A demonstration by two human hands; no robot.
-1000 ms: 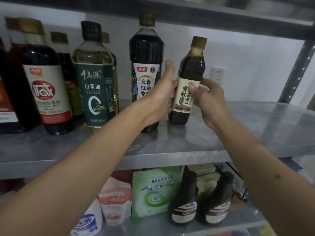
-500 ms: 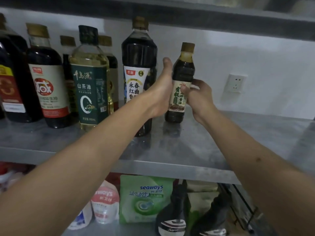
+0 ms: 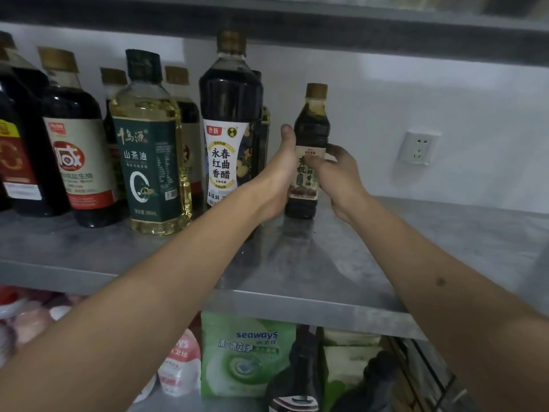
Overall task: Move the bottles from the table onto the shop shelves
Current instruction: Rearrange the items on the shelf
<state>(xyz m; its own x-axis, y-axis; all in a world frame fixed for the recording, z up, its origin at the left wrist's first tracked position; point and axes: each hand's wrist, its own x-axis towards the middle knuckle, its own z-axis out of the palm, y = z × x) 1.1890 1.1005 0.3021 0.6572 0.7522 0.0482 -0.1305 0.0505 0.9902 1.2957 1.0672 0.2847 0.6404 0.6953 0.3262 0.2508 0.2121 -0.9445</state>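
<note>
Small bottle (image 3: 309, 150) upright on shelf (image 3: 297, 278) — both hands clasp it.

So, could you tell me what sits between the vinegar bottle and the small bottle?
Only the left hand, holding the small bottle, in the head view.

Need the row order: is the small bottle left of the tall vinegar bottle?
No, the small bottle stands right of the tall vinegar bottle on the shelf.

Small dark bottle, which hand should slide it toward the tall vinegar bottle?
Probably right: the right hand grips the small dark bottle from its right; the left hand holds it inside the gap beside the tall vinegar bottle.
</note>
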